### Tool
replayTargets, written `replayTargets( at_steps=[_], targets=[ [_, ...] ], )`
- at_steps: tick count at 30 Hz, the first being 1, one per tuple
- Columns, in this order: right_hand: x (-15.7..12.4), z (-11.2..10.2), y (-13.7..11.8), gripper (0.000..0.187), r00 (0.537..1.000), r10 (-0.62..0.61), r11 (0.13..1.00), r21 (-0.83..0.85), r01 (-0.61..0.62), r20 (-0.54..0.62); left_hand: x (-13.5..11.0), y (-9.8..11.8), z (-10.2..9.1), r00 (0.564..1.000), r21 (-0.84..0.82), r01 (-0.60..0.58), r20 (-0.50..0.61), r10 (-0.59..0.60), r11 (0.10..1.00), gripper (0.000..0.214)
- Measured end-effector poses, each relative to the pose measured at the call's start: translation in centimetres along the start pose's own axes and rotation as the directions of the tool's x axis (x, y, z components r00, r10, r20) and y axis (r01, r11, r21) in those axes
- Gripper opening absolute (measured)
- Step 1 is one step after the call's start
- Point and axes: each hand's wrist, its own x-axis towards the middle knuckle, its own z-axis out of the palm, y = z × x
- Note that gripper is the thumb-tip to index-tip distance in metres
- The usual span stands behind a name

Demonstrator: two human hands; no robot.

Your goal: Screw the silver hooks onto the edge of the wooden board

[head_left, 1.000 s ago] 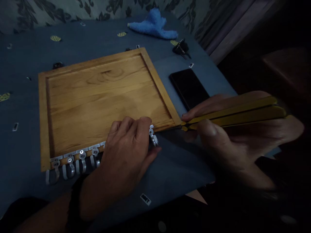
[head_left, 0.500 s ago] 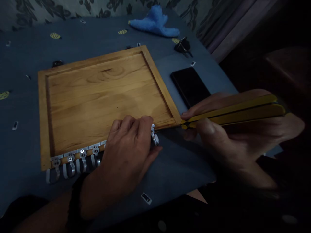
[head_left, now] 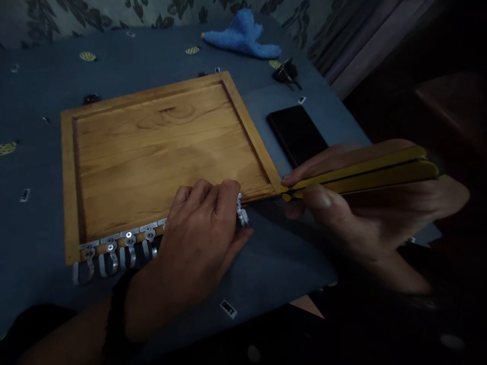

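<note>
While the left hand [head_left: 201, 233] lies with bent fingers over the near rim of the wooden board [head_left: 160, 147], thumb against the rim's near side so that it clamps the board, it covers part of the row of metal hooks [head_left: 114, 253] screwed along that edge. The board lies flat on the blue-covered desk [head_left: 45, 81]. At the right, the right hand [head_left: 361, 218] is closed around a yellow-handled tool [head_left: 365, 172], forefinger stretched along the upper handle and thumb near the tip. The tip touches the board's near right corner. A black phone [head_left: 297, 132] lies just right of the board. A blue cloth [head_left: 243, 38] and a black clip [head_left: 285, 73] lie farther off.
</note>
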Motion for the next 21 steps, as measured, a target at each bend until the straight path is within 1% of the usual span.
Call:
replayTargets(
  at_steps=[5, 9, 13, 14, 16, 17, 19, 21],
  targets=[
    [-0.1, 0.1, 0.1, 0.006, 1.000, 0.019, 1.000, -0.004, -0.019, -0.024, 0.1, 0.0, -0.1, 1.000, -0.004, -0.001, 0.015, 0.001, 1.000, 0.032],
    [-0.1, 0.1, 0.3, 0.009, 1.000, 0.001, 1.000, -0.013, -0.001, -0.031, 0.1, -0.1, -0.1, 1.000, -0.011, -0.005, 0.016, 0.005, 1.000, 0.031],
    [0.0, 0.0, 0.3, 0.008, 0.999, 0.007, 1.000, -0.025, -0.008, -0.035, 0.2, -0.2, -0.1, 1.000, -0.005, -0.003, 0.016, 0.003, 1.000, 0.029],
    [0.0, 0.0, 0.1, 0.010, 1.000, 0.012, 1.000, -0.027, -0.013, -0.026, 0.2, -0.1, -0.2, 1.000, -0.003, -0.003, 0.015, 0.003, 1.000, 0.029],
    [-0.1, -0.2, -0.3, 0.018, 0.999, 0.046, 0.999, -0.028, -0.046, -0.004, 0.2, -0.1, -0.2, 1.000, -0.002, -0.005, 0.020, 0.005, 1.000, 0.028],
    [-0.1, -0.3, -0.5, 0.019, 0.996, 0.085, 0.996, -0.029, -0.084, 0.015, 0.2, -0.1, -0.2, 1.000, -0.002, -0.006, 0.027, 0.006, 1.000, 0.027],
    [-0.4, -0.3, -1.0, 0.017, 0.988, 0.152, 0.988, -0.022, -0.152, 0.004, 0.2, -0.1, -0.3, 0.999, -0.002, -0.002, 0.036, 0.002, 1.000, 0.027],
    [-0.8, -0.3, -1.4, 0.019, 0.983, 0.183, 0.983, -0.008, -0.183, -0.028, 0.2, 0.0, -0.3, 0.999, -0.003, 0.002, 0.037, -0.002, 1.000, 0.027]
  ],
)
